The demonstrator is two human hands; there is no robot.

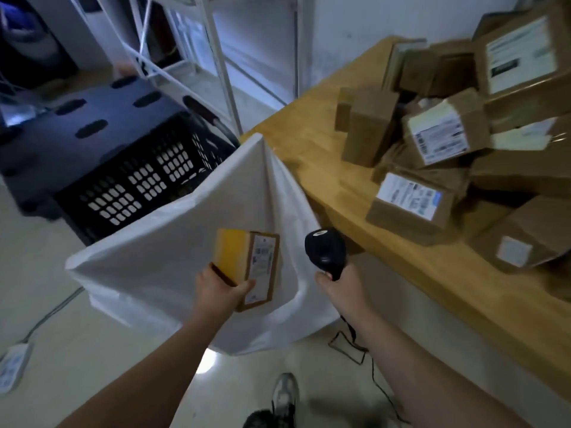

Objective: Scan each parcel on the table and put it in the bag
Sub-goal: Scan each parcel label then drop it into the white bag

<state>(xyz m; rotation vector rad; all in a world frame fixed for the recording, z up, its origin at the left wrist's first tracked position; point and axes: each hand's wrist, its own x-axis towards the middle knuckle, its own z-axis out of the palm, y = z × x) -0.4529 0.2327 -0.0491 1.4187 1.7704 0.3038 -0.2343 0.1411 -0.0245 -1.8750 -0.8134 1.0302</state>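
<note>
My left hand point(221, 287) grips a small cardboard parcel point(247, 267) with a yellow side and a white barcode label, holding it over the open mouth of the big white bag point(173, 242). To the right of the parcel, my right hand point(338, 281) holds a black handheld scanner point(326, 248) by its handle, close to the table's edge. Several brown labelled parcels point(445, 143) lie piled on the wooden table point(401, 273) at the right.
A black perforated crate point(136, 183) stands behind the bag, with a dark panel point(77, 131) beside it and white metal shelving point(216, 57) further back. The scanner's cable point(375, 378) trails over the floor near my shoe point(285, 393). A white power strip point(12, 362) lies at the lower left.
</note>
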